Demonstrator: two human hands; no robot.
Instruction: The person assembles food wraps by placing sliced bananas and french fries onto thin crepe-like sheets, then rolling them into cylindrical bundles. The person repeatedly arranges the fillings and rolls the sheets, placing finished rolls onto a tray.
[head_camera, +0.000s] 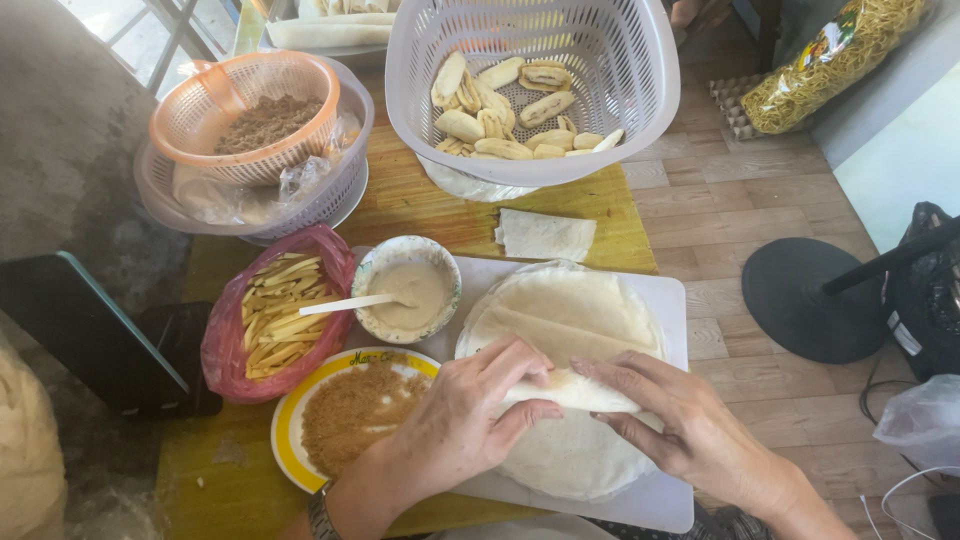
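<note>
My left hand (470, 415) and my right hand (680, 425) both grip a rolled white wrapper (570, 392), thumbs and fingers pinching it from each side. The roll lies on a stack of round thin wrappers (570, 310) on a white cutting board (672, 300). Left of the hands is a yellow-rimmed plate of brown crumbly filling (350, 412). Above it stands a small bowl of beige paste (408, 290) with a white spoon (350, 304) in it.
A red bag of yellow strips (272, 315) lies at the left. A white basket of rolled pieces (530, 95) sits at the back, next to an orange basket of brown filling (250, 118). A folded wrapper piece (545, 236) lies on the green table. A black fan base (815, 298) stands on the floor.
</note>
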